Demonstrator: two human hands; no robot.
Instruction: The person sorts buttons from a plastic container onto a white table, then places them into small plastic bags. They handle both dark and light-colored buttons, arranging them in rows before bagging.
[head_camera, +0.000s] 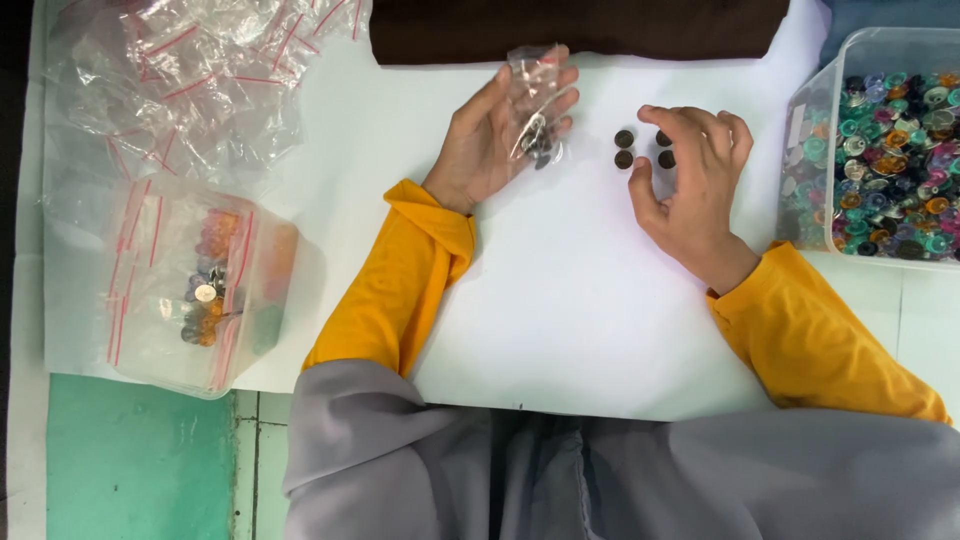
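Holding a small clear plastic zip bag (537, 105) upright, the left hand (495, 135) is lying palm up on the white table surface (560, 300), its fingers (562, 100) curling loosely around the bag while a cluster of dark pieces is sitting in the bag's lower part against the fingertips. Hovering just to the right, the right hand (690, 180) is arching over four small dark round buttons (645, 149) lying in a tight square on the white surface; its fingers are spreading slightly, the thumb resting just below the group and the fingertips touching or nearly touching the right-hand pair. A clear plastic tub of mixed coloured buttons (890, 150) is standing beside that hand, and filled red-striped clear bags (195, 285) are lying at far left.
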